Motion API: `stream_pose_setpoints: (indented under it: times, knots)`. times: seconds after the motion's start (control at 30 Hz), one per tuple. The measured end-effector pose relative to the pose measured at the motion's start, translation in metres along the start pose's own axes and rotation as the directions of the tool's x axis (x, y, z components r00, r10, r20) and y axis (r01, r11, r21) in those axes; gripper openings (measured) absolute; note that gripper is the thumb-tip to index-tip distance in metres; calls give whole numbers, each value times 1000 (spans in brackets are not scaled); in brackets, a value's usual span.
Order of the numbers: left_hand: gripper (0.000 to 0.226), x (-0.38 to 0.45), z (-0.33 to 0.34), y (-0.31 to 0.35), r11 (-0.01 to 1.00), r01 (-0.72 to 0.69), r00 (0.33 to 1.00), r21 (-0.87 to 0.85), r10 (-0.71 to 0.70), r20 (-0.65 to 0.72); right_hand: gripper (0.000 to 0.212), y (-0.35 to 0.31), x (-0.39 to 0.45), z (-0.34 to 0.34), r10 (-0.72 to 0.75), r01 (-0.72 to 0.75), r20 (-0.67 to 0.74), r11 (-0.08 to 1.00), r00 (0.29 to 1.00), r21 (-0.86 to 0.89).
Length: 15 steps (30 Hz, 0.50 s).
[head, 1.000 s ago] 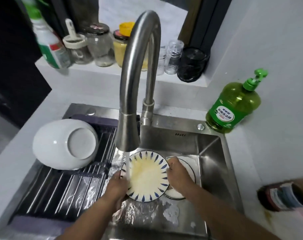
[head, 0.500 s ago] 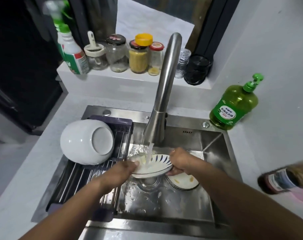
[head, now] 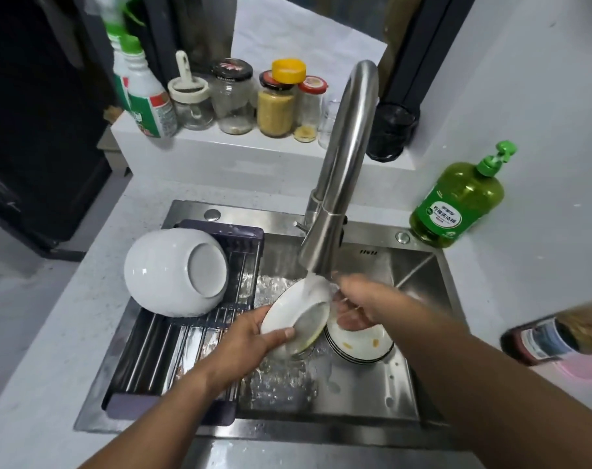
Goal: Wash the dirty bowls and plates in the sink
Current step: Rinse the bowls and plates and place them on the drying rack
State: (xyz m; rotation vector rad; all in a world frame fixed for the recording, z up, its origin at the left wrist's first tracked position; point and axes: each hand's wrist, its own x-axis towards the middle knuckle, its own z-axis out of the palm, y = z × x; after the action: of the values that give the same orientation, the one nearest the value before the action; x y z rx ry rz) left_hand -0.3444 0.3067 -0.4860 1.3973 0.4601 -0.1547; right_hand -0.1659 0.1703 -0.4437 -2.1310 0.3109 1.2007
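Note:
My left hand point(head: 254, 336) grips the lower rim of a small white plate point(head: 296, 314), tilted on edge with its underside toward me. Water from the steel faucet point(head: 335, 184) runs onto the plate's top edge. My right hand point(head: 358, 304) is behind the plate's right edge, fingers loosely curled; whether it grips the plate is hidden. Below that hand, dirty white plates point(head: 360, 343) with yellow food spots are stacked on the floor of the steel sink point(head: 419, 299). A large white bowl point(head: 174, 272) rests upside down on the drying rack.
A dark roll-up drying rack point(head: 172, 360) covers the sink's left half. A green dish soap bottle point(head: 458, 201) stands at the sink's back right corner. Jars point(head: 276, 103) and a spray bottle point(head: 145, 93) line the back ledge. A brown bottle point(head: 555, 336) lies at the right.
The plate has turned from nearly level to tilted on edge with its underside showing. My right hand slid up behind its upper right edge, under the water stream. The view pulled back.

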Motion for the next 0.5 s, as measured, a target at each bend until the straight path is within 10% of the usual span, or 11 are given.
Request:
stream_pose_setpoints:
  times: [0.2, 0.5]
  knots:
    - [29, -1, 23, -10, 922, 178, 957, -345, -243, -157, 39, 25, -15, 72, -637, 598, -100, 758, 764, -260]
    - [32, 6, 33, -8, 594, 178, 908, -785, -406, -102, 49, 83, -4, 102, -766, 702, 16, 581, 643, -413]
